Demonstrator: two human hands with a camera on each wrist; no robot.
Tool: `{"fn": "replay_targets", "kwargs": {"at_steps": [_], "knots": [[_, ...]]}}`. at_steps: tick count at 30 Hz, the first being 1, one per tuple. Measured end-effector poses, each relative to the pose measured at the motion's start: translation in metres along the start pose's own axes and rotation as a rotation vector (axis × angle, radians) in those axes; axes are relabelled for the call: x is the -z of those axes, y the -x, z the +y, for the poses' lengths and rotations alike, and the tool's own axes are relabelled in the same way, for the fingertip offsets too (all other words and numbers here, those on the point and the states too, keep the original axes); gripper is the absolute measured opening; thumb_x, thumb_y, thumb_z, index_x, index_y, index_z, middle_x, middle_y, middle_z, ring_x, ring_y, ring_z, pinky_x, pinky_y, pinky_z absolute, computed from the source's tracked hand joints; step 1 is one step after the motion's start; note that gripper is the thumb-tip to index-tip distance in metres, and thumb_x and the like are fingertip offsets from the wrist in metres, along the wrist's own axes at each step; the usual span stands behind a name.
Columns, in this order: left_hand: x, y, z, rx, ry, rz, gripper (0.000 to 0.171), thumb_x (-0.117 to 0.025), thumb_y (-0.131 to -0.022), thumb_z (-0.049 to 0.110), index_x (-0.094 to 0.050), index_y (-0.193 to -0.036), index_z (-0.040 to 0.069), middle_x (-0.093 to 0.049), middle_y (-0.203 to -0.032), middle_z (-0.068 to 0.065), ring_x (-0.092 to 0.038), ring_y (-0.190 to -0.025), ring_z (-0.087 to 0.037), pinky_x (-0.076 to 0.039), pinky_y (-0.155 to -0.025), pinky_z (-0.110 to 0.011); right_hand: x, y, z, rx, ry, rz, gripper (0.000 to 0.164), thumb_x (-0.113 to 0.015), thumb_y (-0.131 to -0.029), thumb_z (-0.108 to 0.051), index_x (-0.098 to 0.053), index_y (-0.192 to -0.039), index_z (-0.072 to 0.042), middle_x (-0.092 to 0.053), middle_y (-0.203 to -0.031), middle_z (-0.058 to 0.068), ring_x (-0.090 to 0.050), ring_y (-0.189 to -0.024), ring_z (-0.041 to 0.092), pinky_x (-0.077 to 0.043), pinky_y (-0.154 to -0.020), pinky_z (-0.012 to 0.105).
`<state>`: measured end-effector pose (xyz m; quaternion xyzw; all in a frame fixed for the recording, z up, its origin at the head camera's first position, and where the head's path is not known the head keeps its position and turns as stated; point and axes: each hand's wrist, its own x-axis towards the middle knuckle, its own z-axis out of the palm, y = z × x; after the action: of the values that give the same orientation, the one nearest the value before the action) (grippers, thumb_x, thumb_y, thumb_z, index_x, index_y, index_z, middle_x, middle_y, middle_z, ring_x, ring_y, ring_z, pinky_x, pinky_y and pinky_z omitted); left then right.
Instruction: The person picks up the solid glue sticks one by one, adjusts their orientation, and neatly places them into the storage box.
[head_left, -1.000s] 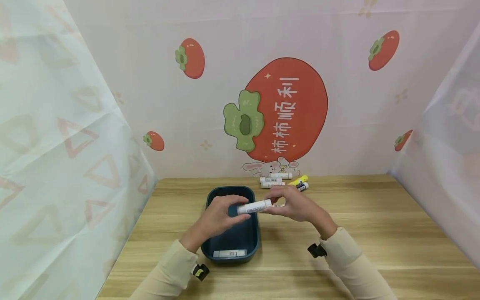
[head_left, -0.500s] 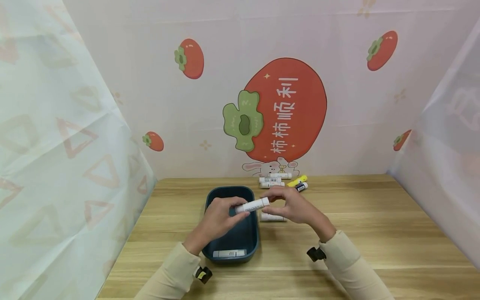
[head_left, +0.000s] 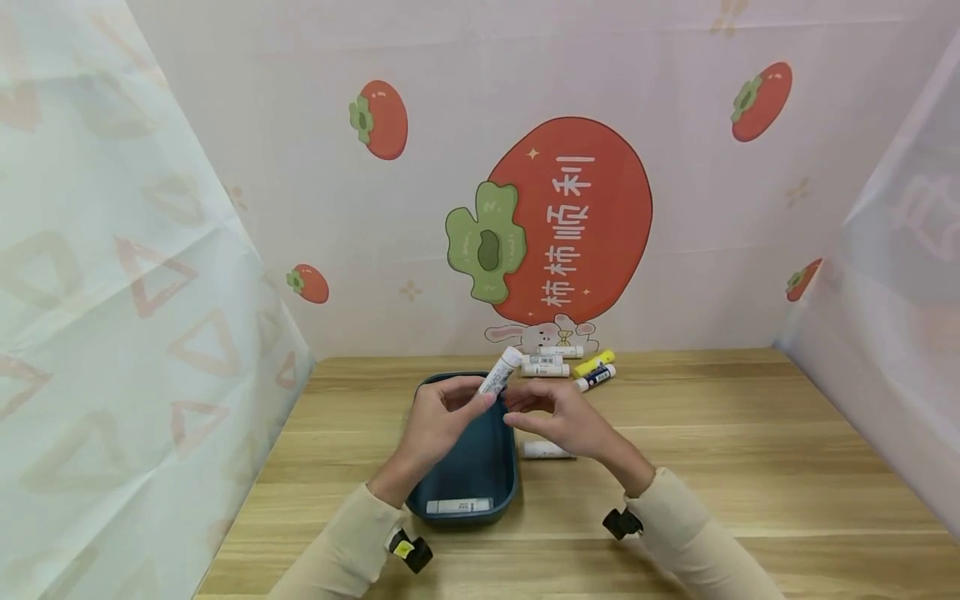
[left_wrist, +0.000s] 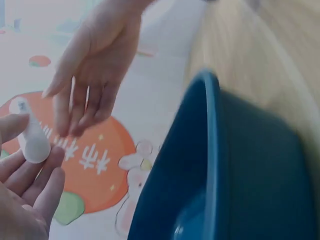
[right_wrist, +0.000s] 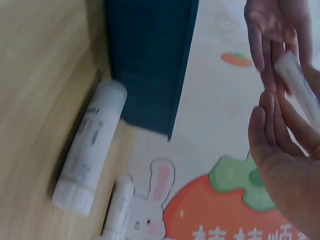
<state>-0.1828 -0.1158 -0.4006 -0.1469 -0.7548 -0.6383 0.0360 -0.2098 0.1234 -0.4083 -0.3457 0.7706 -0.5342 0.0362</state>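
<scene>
My left hand pinches a white glue stick between thumb and fingers, above the far part of a dark blue bin. The stick tilts up toward the back right, and its capped end also shows in the left wrist view. Just to its right, my right hand has loosely bent fingers and holds nothing. Inside the bin, a white glue stick lies along the near wall. Another white glue stick lies on the table beside the bin's right side, partly under my right hand.
At the back of the wooden table, several white glue sticks lie close together. A yellow stick and a dark blue stick with a white end lie beside them. A printed cloth stands behind the table.
The glue stick in my left hand has turned from nearly level to steeply tilted, its right end higher. My right hand, earlier at that end, is now apart from it and lower.
</scene>
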Motion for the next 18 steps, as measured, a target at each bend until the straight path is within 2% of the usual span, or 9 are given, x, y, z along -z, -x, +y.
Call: {"fn": "replay_targets", "kwargs": {"at_steps": [4,7,11,18], "knots": [[-0.009,0.003,0.003,0.070,0.172,0.015,0.032,-0.077,-0.099,0.023,-0.076,-0.128,0.009,-0.079,-0.121,-0.012,-0.074,-0.109,-0.016,-0.060,-0.097,-0.027,-0.019,-0.003,-0.006,0.000,-0.038,0.068,0.031,-0.075,-0.100,-0.020,-0.073,-0.130,-0.011,-0.077,-0.122,0.009,-0.074,-0.108,0.019,-0.062,-0.098,0.033],[-0.017,0.006,0.003,0.122,0.245,0.057,0.035,-0.075,-0.100,0.022,-0.075,-0.131,0.008,-0.076,-0.125,-0.011,-0.071,-0.111,-0.015,-0.057,-0.102,-0.031,-0.031,-0.004,-0.009,-0.009,-0.045,0.145,0.031,-0.075,-0.100,-0.019,-0.073,-0.129,-0.010,-0.078,-0.116,0.007,-0.074,-0.104,0.020,-0.062,-0.095,0.031],[-0.025,0.008,0.002,0.145,0.295,0.121,0.038,-0.074,-0.100,0.024,-0.073,-0.134,0.007,-0.075,-0.129,-0.010,-0.069,-0.114,-0.014,-0.054,-0.107,-0.033,-0.041,-0.005,-0.008,-0.013,-0.074,0.228,0.029,-0.076,-0.099,-0.018,-0.074,-0.127,-0.009,-0.077,-0.110,0.009,-0.072,-0.098,0.019,-0.062,-0.091,0.028],[-0.027,0.009,-0.004,0.110,0.310,0.157,0.037,-0.074,-0.101,0.023,-0.073,-0.133,0.005,-0.076,-0.123,-0.004,-0.070,-0.110,-0.013,-0.057,-0.101,-0.027,-0.043,-0.004,-0.007,-0.024,-0.157,0.263,0.028,-0.076,-0.099,-0.020,-0.074,-0.126,-0.011,-0.077,-0.113,0.010,-0.074,-0.100,0.017,-0.062,-0.092,0.027]]}}
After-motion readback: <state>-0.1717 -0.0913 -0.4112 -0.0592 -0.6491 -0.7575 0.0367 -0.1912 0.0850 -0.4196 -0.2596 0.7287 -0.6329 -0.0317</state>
